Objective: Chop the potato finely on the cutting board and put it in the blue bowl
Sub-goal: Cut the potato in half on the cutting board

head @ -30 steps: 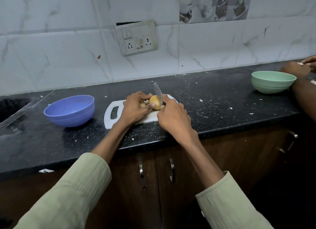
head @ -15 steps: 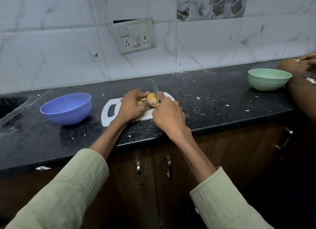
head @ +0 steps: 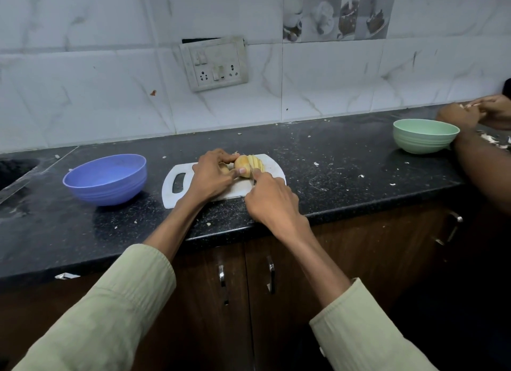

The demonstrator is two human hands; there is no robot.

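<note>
Both hands are gripping: left hand (head: 210,174) pinching the yellow partly sliced potato (head: 247,163), its long axis running left-right, right hand (head: 269,199) holding the mostly hidden knife crosswise on the white plastic cutting board (head: 273,174).

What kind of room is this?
Most likely a home kitchen: a black stone counter with a cutting board on it, a tiled wall with a switch socket, and wooden cabinets below.

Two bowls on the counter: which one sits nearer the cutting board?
The blue bowl, just left of the cutting board. The green bowl sits far off to the right, by another person's arm.
</note>
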